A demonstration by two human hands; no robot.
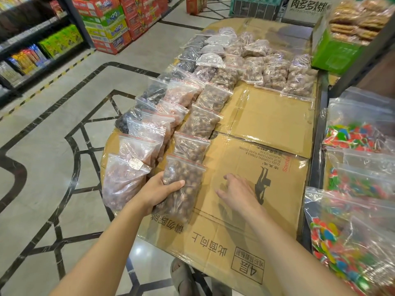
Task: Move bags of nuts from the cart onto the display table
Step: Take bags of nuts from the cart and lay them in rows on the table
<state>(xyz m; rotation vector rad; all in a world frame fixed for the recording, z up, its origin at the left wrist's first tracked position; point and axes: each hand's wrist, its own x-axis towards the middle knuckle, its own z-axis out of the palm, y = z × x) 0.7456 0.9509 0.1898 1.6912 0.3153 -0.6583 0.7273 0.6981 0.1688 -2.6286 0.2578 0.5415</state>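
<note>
Left hand (159, 190) clasps the near end of a zip bag of brown nuts (181, 186), thumb over top; right hand (237, 189) hovers spread and empty just beside it, above the cardboard-covered display table (267, 124); the bag probably handles soft, shifting and slippery, so grip the filled body, not the seal.

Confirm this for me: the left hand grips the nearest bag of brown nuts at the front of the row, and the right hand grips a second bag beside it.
Not quite. The head view shows the left hand gripping the nearest bag of brown nuts at the front of its row, but the right hand grips nothing: it is open, fingers spread over the bare cardboard beside that bag.
</note>
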